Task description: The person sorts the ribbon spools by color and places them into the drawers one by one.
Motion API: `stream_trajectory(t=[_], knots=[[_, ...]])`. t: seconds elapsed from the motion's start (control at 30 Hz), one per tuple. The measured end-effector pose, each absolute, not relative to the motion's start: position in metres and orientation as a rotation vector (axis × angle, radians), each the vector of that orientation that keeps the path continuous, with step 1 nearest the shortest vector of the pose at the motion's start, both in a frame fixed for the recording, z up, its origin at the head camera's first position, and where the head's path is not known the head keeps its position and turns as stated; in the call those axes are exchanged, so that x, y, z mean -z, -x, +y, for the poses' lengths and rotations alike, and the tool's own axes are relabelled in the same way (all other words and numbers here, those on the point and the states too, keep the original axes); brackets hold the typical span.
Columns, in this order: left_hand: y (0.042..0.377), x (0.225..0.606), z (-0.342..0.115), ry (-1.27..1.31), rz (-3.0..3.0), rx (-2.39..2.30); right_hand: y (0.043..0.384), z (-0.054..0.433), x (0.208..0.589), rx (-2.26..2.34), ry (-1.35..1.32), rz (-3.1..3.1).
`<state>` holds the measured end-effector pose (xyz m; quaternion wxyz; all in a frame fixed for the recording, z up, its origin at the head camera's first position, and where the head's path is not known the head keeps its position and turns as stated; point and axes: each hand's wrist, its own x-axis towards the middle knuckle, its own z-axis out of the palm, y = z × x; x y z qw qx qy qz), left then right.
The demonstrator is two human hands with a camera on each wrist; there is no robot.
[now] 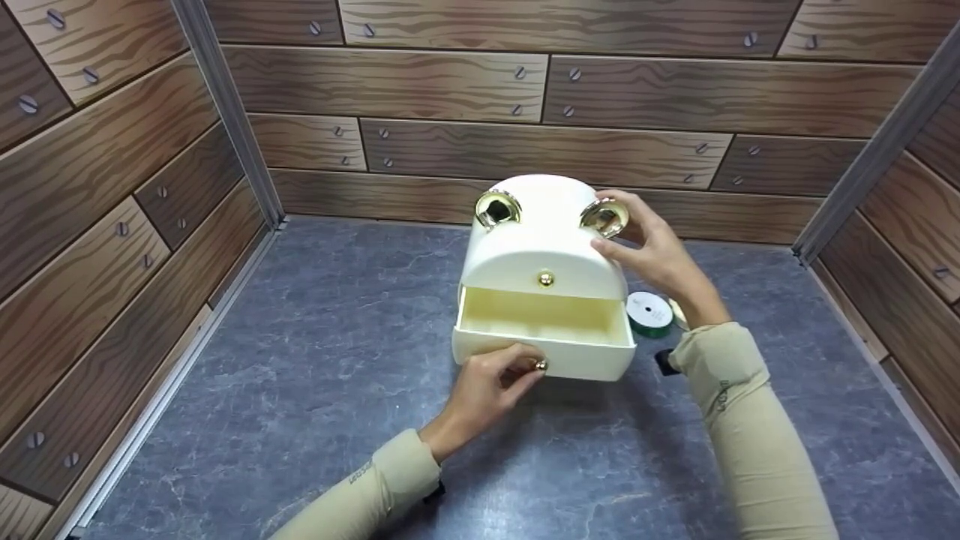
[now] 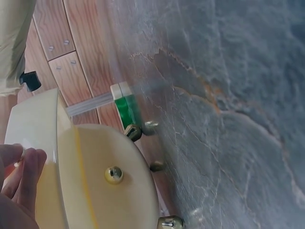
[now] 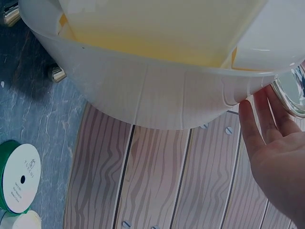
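Note:
A cream drawer box (image 1: pixel 536 259) with a rounded top and two gold ring-shaped eyes stands on the dark floor. Its lower drawer (image 1: pixel 585 358) is pulled out, and the inside that shows is bare. My left hand (image 1: pixel 495 382) pinches the small gold knob (image 1: pixel 541 365) on that drawer's front. At the box's upper right, my right hand (image 1: pixel 652 244) grips around the gold eye (image 1: pixel 604 217), thumb on the front side and fingers behind. The upper drawer, with its own gold knob (image 1: pixel 545 279), sits closed. Short gold feet (image 2: pixel 133 132) show under the box.
Just right of the box lies a spool of green ribbon (image 1: pixel 649 311) with a white label. A second pale spool (image 3: pixel 21 220) is beside it, partly hidden. Wood-patterned panels (image 1: pixel 450 90) wall in the marbled grey surface (image 1: pixel 337 315) at the back and sides.

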<state>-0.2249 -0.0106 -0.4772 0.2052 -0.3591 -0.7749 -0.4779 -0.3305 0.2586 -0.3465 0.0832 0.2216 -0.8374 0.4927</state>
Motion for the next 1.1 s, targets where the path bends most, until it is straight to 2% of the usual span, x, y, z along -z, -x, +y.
stream_trajectory(t=[1.1], knots=[[0.214, 0.478, -0.012, 0.994, -2.174, 1.366, 0.333, 0.258, 0.349, -1.512, -0.694, -2.458]])
